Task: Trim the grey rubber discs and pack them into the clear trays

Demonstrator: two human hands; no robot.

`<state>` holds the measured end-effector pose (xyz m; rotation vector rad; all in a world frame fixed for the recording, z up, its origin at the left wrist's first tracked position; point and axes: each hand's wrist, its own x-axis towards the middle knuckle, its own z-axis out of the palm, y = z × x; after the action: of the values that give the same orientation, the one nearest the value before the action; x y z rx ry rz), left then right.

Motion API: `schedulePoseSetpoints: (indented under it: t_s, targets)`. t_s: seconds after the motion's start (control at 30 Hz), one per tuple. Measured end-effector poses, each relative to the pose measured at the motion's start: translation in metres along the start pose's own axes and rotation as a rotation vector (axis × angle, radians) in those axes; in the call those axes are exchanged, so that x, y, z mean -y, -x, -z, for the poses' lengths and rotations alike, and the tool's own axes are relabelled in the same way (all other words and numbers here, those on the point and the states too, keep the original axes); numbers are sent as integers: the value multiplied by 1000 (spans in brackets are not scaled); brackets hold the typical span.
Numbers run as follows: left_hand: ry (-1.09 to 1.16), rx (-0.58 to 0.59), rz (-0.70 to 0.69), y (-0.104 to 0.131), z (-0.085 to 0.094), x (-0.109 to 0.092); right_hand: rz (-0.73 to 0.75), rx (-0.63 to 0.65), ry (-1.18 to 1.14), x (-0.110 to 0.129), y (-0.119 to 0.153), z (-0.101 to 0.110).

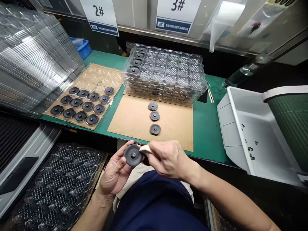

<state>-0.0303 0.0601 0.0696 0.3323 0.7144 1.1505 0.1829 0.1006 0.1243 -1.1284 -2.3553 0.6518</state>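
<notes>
Head view: in front of the cardboard sheet, the half-curled left hand is holding a disc whose rim the right hand, pinching a pale pad, is apparently wiping, the next move requiring steadiness.

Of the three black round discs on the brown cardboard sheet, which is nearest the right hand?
The front black round disc, just beyond the right hand; the other two lie farther back, toward clear plastic trays.

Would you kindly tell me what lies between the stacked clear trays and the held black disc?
In the head view, three black discs lie on the cardboard sheet there.
</notes>
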Motion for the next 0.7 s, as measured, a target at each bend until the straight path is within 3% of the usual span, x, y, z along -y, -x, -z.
schedulePoseSetpoints:
  t_s: [0.47, 0.7]
  targets:
    - [7, -119, -71, 0, -11, 4, 80, -28, 139, -1, -1, -5]
    - [22, -147, 74, 3, -6, 5, 127, 36, 200, 0, -3, -4]
